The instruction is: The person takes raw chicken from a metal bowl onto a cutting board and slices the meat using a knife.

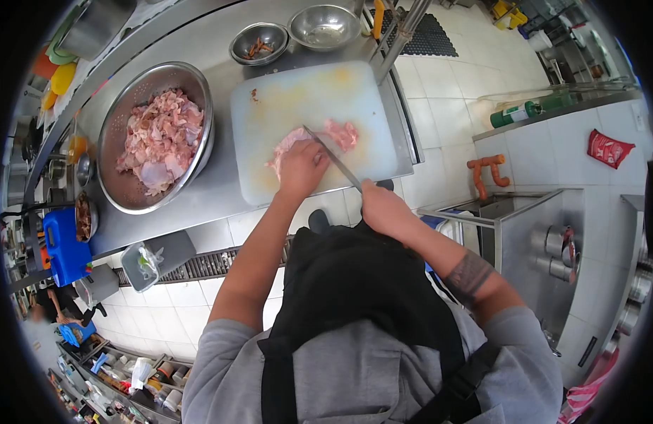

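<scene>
My right hand (384, 208) is closed around the handle of a kitchen knife (338, 161), its blade slanting up and left across the cutting board. With fingers curled, my left hand (304, 168) presses down a piece of raw chicken (280, 150), partly hidden under it, right beside the blade. On the other side of the knife lies a smaller cut piece of chicken (342, 134). Both rest on a white, yellow-stained cutting board (309, 88). A large metal colander (109, 168) full of cut raw chicken stands left of the board.
Behind the board are a small metal bowl (236, 49) with brown bits and another metal bowl (295, 30). A steel post (402, 35) rises at the table's right corner. A grey bin (172, 253) stands below the steel table (224, 185). Another person is at far left.
</scene>
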`<state>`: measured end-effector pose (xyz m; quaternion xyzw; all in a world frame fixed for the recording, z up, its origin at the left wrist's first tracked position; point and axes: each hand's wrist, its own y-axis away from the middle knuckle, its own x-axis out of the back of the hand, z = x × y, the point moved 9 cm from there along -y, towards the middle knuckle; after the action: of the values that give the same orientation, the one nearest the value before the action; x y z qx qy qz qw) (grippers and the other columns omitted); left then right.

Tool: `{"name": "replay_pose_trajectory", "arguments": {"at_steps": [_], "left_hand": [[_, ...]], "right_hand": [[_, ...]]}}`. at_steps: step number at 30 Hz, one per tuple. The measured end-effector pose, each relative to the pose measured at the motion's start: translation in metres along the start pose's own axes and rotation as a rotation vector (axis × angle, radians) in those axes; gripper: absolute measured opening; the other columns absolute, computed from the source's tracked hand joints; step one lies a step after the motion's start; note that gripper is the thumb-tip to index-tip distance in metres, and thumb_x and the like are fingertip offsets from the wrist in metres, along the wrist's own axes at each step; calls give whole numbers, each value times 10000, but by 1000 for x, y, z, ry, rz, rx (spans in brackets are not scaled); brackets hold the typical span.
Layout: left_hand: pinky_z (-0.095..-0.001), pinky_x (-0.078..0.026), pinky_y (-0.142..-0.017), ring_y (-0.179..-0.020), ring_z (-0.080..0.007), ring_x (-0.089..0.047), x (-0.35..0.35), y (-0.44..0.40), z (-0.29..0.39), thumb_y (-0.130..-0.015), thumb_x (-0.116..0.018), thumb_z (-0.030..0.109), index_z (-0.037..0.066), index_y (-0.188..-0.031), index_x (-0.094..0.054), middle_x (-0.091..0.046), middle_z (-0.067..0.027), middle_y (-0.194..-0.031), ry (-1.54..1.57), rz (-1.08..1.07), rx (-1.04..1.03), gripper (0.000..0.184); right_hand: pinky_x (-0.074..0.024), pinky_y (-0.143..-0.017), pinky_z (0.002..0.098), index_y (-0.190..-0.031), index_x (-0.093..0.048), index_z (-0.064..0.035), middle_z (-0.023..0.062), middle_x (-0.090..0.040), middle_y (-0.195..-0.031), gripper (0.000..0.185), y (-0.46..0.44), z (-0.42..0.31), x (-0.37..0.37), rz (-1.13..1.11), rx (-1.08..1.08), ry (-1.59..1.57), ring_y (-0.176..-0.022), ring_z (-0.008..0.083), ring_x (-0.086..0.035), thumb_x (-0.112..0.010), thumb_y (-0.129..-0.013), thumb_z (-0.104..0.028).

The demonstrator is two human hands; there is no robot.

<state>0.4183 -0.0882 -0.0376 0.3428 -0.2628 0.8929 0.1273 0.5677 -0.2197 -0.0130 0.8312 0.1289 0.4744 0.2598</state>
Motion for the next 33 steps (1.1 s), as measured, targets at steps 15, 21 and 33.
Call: {"name": "replay_pose_trajectory", "arguments": {"at_steps": [15,21,33], "left_hand": [[-460,-568,-846,-942,-368,-690,26,-8,-33,-843,-767,177,70,-1031,-741,-722,-142,-1022,70,97,182,218],[-492,-545,-985,-1136,-369,-639,36,-5,-58,-845,-732,144,50,-1134,-713,-681,-161,-1233,-184,-245,601,304],[-483,-508,-986,-1161,-369,-591,18,-15,-25,-799,-728,135,46,-1115,-711,-664,-130,-1204,-156,-29,36,329]], "right_hand": [[-527,-821,659,-1128,-522,26,345,-707,-914,208,13,50,10,116,37,35,-887,538,-700,-519,-1040,-163],[-532,-804,662,-1116,-520,33,341,-708,-884,227,20,18,7,149,81,-38,-845,538,-702,-520,-1051,-185],[-539,-853,629,-1143,-516,77,353,-711,-949,225,18,-5,3,24,64,-28,-921,533,-709,-491,-950,-35]]}}
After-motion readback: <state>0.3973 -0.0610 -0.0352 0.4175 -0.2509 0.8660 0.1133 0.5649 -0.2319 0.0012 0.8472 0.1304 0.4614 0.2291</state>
